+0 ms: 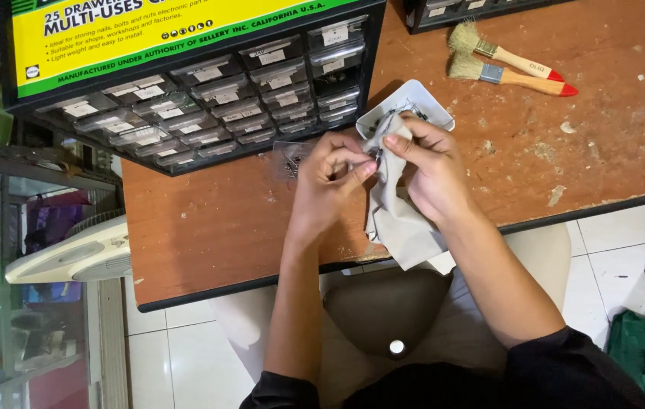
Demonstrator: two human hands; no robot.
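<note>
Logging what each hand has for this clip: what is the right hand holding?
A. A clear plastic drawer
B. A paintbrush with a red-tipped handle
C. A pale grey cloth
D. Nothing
C: the right hand grips a pale grey cloth that hangs over the table edge, while both paintbrushes lie untouched on the wooden table.

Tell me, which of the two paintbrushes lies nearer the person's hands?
The lower brush, with its bristles nearest the white tray. The other brush lies just above it, farther up the table from the right hand.
</note>
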